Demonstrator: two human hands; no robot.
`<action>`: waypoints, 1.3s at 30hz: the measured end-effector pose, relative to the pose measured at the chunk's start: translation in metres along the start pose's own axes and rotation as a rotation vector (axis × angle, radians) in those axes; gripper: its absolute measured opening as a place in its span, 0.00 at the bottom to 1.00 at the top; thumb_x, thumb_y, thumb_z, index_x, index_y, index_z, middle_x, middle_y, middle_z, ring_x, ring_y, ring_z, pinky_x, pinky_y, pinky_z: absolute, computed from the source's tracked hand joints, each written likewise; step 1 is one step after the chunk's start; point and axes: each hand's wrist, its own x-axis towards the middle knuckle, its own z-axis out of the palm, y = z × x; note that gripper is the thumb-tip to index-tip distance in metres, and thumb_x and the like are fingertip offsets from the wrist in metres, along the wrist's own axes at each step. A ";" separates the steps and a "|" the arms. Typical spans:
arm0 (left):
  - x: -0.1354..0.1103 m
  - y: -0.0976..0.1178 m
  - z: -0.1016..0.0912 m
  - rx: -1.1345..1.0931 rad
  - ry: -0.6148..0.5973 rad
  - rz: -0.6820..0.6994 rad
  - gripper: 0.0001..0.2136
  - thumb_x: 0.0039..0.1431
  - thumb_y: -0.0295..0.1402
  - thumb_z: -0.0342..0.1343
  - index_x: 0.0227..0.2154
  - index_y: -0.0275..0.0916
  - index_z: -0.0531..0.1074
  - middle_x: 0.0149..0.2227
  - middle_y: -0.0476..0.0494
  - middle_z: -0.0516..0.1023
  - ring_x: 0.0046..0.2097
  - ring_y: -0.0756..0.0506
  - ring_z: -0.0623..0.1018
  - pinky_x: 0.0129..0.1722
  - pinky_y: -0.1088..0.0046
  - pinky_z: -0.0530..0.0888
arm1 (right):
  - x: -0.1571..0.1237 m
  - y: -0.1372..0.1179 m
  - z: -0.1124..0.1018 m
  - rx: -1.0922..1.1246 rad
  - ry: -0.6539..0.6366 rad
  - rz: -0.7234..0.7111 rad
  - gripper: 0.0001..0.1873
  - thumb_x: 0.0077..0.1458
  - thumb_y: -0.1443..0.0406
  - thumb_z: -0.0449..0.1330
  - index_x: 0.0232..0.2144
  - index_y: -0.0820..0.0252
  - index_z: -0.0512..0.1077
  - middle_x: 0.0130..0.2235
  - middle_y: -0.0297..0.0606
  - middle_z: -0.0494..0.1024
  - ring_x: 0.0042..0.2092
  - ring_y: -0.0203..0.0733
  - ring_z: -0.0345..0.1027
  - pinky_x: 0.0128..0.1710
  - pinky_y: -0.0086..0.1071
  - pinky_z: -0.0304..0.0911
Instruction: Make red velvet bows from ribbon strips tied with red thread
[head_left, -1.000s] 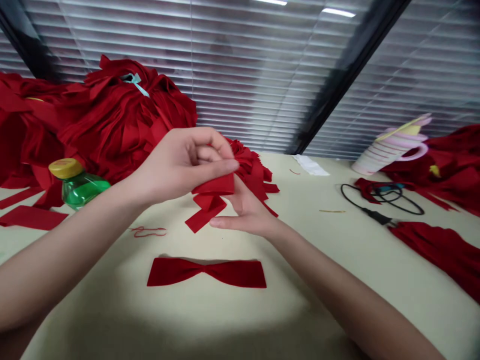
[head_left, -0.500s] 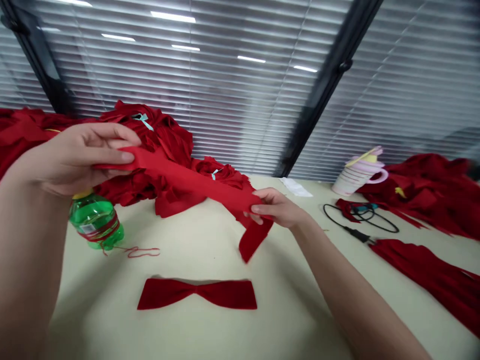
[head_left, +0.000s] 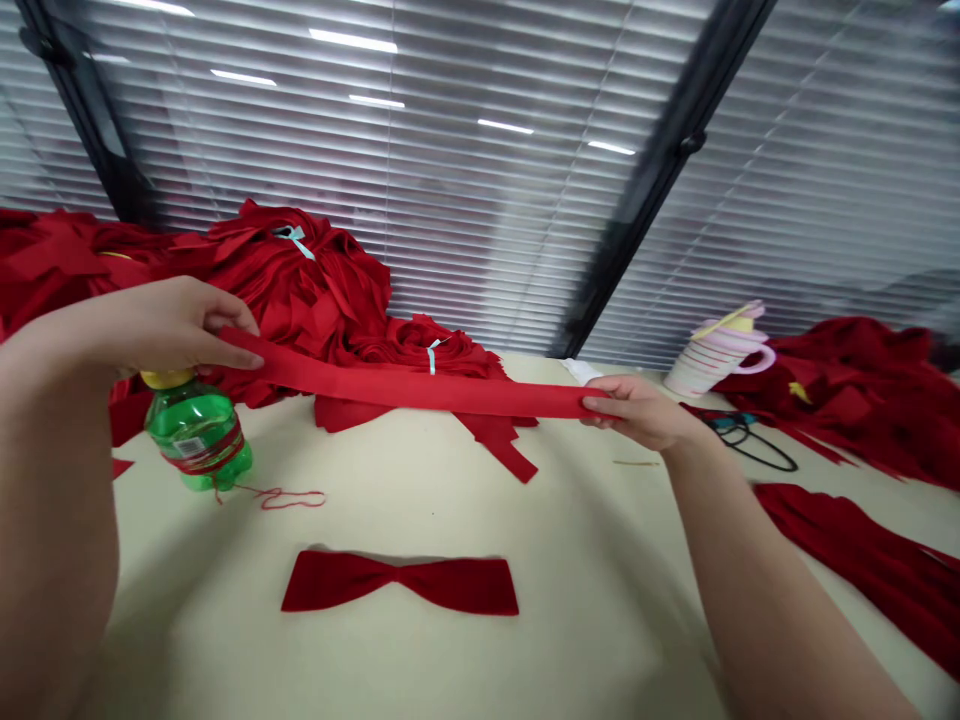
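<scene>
A long red fabric strip (head_left: 427,392) is stretched nearly level above the table between my two hands. My left hand (head_left: 176,325) pinches its left end, over the yellow cap of a green bottle. My right hand (head_left: 637,408) grips the right end between thumb and fingers. Below the strip, a dark red bow-shaped piece of fabric (head_left: 401,583), narrowed at its middle, lies flat on the table. Red thread (head_left: 206,460) is wound round the green bottle (head_left: 191,415), and a loose tail of it rests on the tabletop.
Tied bundles of red fabric (head_left: 322,290) are heaped along the back left. At the right are a pink-handled cup (head_left: 712,350), a black cable (head_left: 765,455), another red fabric heap (head_left: 862,380) and a long red piece (head_left: 847,540). Window blinds (head_left: 450,200) stand behind the table (head_left: 420,670).
My right hand has moved right and slightly up, drawing the sloping, folded-over strip out straight. My left hand has lowered a little. The bow-shaped piece still lies on the table.
</scene>
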 end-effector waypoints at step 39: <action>0.014 0.098 0.108 -0.620 -0.329 0.219 0.10 0.49 0.33 0.54 0.17 0.36 0.64 0.14 0.52 0.66 0.16 0.55 0.66 0.15 0.82 0.61 | 0.023 -0.037 0.114 0.092 -0.105 0.058 0.14 0.40 0.64 0.67 0.30 0.60 0.67 0.21 0.28 0.69 0.22 0.29 0.61 0.21 0.25 0.56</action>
